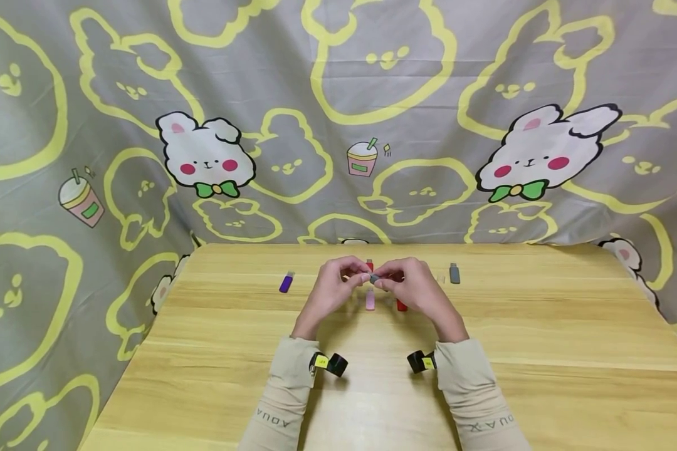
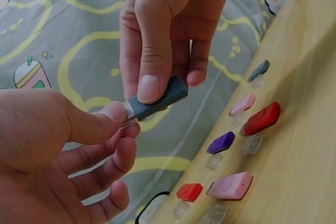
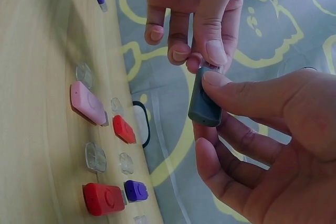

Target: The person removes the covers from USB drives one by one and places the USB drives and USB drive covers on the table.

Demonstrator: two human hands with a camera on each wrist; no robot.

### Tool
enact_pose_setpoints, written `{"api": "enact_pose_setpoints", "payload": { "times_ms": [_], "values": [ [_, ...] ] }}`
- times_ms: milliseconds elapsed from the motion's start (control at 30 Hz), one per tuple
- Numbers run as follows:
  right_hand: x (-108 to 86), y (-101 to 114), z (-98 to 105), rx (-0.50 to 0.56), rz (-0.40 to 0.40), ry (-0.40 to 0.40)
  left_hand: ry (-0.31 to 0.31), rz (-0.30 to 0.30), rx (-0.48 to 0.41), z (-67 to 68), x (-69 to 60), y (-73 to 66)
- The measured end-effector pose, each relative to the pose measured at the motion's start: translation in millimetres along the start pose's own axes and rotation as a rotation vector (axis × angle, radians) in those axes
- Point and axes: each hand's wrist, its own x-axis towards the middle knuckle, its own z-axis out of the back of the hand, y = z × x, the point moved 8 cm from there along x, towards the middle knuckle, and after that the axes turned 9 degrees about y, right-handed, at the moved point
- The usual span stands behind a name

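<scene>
Above the table, my right hand (image 1: pixel 410 283) pinches a dark grey USB stick (image 3: pixel 205 100) by its body, between thumb and fingers. My left hand (image 1: pixel 336 283) pinches a clear cap (image 2: pixel 128 109) at the stick's plug end; how far the cap sits over the plug is partly hidden by the fingertips. Below the hands lie a pink USB stick (image 3: pixel 88 103), a larger red one (image 3: pixel 104 199), a smaller red one (image 3: pixel 124 129) and a purple one (image 3: pixel 136 191). Clear caps (image 3: pixel 95 157) lie beside them.
Another purple USB stick (image 1: pixel 286 282) lies apart on the left, its metal plug bare. On the right is a second grey stick (image 1: pixel 454 274). The wooden table (image 1: pixel 541 351) ends at a patterned curtain (image 1: pixel 293 156) behind and at the sides.
</scene>
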Motion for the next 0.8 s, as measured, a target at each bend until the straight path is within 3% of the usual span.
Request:
{"api": "enact_pose_setpoints", "payload": {
  "times_ms": [367, 467, 600, 700, 800],
  "values": [
    [-1.2, 1, 2, -0.01, 0.0, 0.023, -0.002, 0.027, -0.011, 1.3, 0.7, 1.0],
    [-3.5, -6, 6, -0.033, -0.048, 0.03, -0.057, 0.077, -0.037, 13.8, -3.7, 6.4],
    [-8.1, -18, 14, -0.016, -0.117, 0.018, -0.187, 0.106, -0.074, 39.6, -12.0, 12.5],
    [-9.3, -20, 18, 0.009, -0.104, 0.014, -0.203, 0.081, -0.079, 47.3, -13.0, 13.6],
    [-10.7, -22, 22, 0.017, -0.105, -0.009, -0.188, 0.075, -0.08, 45.8, -12.4, 14.2]
  ]
}}
